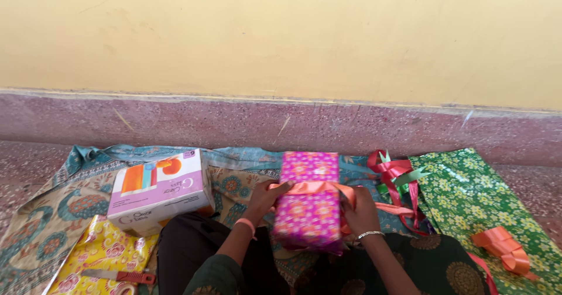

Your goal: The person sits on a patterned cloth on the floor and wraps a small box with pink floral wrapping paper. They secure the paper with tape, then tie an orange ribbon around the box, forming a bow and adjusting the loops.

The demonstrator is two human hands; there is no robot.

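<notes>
Two hands hold a pink box [308, 204] on the lap.
The left hand [264, 199] and right hand [360, 210] pinch the orange ribbon [313, 187] to keep it tight.

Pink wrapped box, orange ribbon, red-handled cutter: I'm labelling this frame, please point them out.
Pink wrapped box [308, 213], head view, top face.
Orange ribbon [313, 187], head view, band across box.
Red-handled cutter [136, 277], head view, handle.

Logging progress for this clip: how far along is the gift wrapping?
Done: the box is fully covered in pink flowered paper. In hand: the left hand and right hand hold an orange ribbon across its top; no finished knot or bow shows. Left: a white carton sits unwrapped, with yellow paper and green paper unused.
</notes>
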